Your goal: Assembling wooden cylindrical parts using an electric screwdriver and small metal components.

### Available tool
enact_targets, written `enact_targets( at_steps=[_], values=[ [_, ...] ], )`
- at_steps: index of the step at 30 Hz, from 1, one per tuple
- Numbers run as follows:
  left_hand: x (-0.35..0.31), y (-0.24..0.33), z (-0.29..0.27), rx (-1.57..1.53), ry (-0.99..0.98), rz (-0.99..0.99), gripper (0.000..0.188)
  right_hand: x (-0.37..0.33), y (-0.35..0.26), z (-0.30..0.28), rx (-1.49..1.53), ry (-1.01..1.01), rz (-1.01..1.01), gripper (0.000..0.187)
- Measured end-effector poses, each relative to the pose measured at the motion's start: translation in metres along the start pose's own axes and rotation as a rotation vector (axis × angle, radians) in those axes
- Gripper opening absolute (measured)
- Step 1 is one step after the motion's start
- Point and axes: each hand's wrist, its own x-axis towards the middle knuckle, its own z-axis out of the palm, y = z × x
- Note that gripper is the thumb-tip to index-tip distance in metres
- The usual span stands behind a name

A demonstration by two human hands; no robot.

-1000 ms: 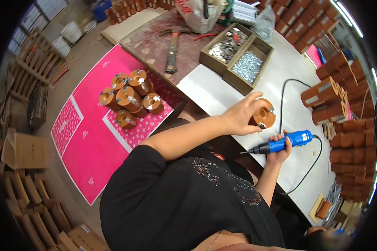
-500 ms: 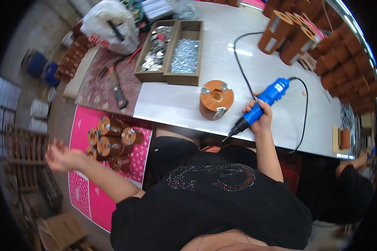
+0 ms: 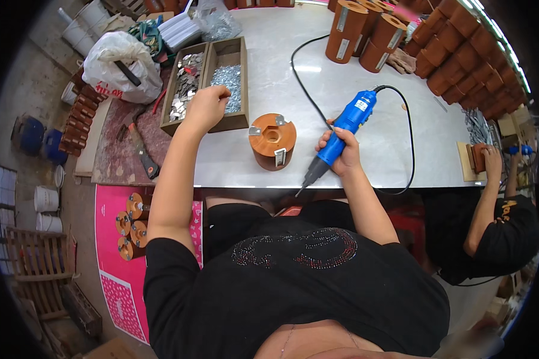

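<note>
My right hand (image 3: 342,149) is wrapped around a blue electric screwdriver (image 3: 354,116), its black nose and bit tilted down past the table's near edge. Left of it a reddish-brown wooden cylinder (image 3: 263,139) stands upright on the white tabletop. Small metal plates sit on its top rim around a central hole, and another shiny metal piece is on its side. My left hand (image 3: 206,109) is over the wooden box of small silvery screws (image 3: 226,76), its fingers curled together. Whatever they may hold is hidden. Beside that box is another wooden box (image 3: 179,115) of flat metal pieces.
A hammer (image 3: 141,149) and a white plastic bag (image 3: 123,69) lie at left. Several finished-looking cylinders (image 3: 139,232) rest on a pink sheet below. Tall cylinders (image 3: 347,30) and stacked ones (image 3: 461,51) stand at back right. A co-worker (image 3: 491,230) sits at right.
My left hand has swung from out over the left side, fingers apart, up to the screw box, its fingers now curled. The right hand still grips the screwdriver. The whole view has shifted.
</note>
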Motion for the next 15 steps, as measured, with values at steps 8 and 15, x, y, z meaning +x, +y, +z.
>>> enact_targets(
  at_steps=[8,15],
  values=[
    [0.033,-0.027,0.02,0.743,-0.31,-0.048,0.018,0.005,0.001,-0.009,0.131,-0.001,0.045,0.037],
    [0.023,-0.007,0.018,0.59,-0.296,0.032,0.016,-0.001,-0.006,-0.004,0.105,-0.005,0.028,0.035]
  ],
)
